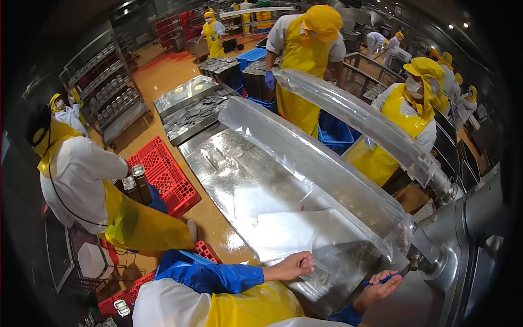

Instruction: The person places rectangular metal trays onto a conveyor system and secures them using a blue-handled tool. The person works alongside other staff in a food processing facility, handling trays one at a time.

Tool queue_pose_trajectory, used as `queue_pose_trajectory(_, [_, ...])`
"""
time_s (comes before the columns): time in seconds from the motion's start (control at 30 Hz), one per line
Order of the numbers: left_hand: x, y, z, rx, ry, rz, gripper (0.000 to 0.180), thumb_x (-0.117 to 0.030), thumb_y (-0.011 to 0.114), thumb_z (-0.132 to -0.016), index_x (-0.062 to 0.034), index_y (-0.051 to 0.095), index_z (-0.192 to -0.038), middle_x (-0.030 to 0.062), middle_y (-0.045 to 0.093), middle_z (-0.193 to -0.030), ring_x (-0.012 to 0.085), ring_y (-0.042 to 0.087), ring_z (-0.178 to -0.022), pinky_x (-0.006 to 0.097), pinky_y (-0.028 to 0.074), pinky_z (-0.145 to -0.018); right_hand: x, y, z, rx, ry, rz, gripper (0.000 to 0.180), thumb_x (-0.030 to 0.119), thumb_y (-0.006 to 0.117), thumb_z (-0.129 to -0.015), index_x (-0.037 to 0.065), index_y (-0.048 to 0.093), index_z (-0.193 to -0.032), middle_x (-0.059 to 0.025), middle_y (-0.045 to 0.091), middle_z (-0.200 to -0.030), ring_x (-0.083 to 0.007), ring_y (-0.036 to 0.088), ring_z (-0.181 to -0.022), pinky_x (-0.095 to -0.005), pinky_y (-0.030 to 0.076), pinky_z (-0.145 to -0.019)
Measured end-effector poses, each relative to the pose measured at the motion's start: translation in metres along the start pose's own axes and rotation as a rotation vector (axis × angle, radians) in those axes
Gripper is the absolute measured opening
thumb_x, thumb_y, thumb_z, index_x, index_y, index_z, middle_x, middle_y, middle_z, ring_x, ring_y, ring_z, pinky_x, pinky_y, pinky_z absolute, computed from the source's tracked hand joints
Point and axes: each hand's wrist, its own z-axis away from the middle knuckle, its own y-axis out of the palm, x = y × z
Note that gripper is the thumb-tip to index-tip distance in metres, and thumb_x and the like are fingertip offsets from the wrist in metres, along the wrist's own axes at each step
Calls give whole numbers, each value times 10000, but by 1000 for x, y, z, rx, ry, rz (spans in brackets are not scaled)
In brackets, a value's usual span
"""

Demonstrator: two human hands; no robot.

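Observation:
Over the metal worktable [245,215], my left hand [292,266] is curled with thumb and fingers together. Whether anything is pinched in it I cannot make out; crumpled clear plastic lies just to its right. My right hand [378,290] is closed round a slim blue-handled tool [385,279]. The tool's dark end points toward the metal fitting [416,262] of the machine. From that fitting a long clear plastic sleeve [321,169] stretches away to the far left above the table. A second clear plastic sleeve [357,120] runs beside it.
A tray of flat metal pieces [199,111] stands at the table's far end. Co-workers in yellow aprons stand left [92,174], across [305,54] and right [406,114]. A red crate [163,174] lies on the floor left. The machine's steel column [457,256] rises at right.

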Motion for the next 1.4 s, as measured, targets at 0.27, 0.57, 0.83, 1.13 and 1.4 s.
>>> queue_pose_trajectory(0.27, [8, 4, -4, -4, 67, 9, 192, -151, 738, -940, -80, 560, -953, -60, 445, -771, 58, 406, -719, 259, 368, -631, 35, 39, 22, -75, -105, 65, 375, 374, 431, -1108, 49, 515, -940, 0, 422, -679, -113, 384, -512, -243, 305, -434])
queue_pose_trajectory(0.57, [0, -6, 7, -49, 95, -8, 189, -180, 729, -938, -82, 571, -967, -42, 511, -758, 64, 465, -707, 271, 401, -619, 14, 25, 11, -74, -99, 28, 381, 364, 429, -1114, 35, 524, -946, -30, 456, -718, -132, 396, -536, -269, 319, -447])
queue_pose_trajectory(0.83, [4, -6, 2, -87, 115, -56, 197, -190, 729, -920, -75, 579, -978, -5, 556, -752, 93, 517, -701, 297, 431, -607, -35, -43, -18, -41, -654, 859, 358, 242, 460, -1096, -64, 544, -1263, -104, 536, -795, -254, 541, -680, -351, 476, -566])
queue_pose_trajectory(1.13, [-12, -31, -5, -257, 271, -114, 209, -161, 702, -875, -41, 565, -978, 75, 588, -855, 210, 591, -798, 365, 487, -717, -53, -71, -16, 490, 130, -88, 727, 636, 288, -1047, -26, 565, -1162, -148, 645, -973, -270, 649, -837, -419, 557, -778])
queue_pose_trajectory(1.4, [42, -78, -18, -534, -26, -202, 944, -306, 719, -873, 47, 189, -1570, 303, 391, -1449, 482, 410, -1345, 516, 333, -1158, -157, -34, 128, 780, 703, 1012, 395, 393, 502, -1074, 42, 651, -968, 1, 523, -753, -92, 465, -615, -264, 372, -550])
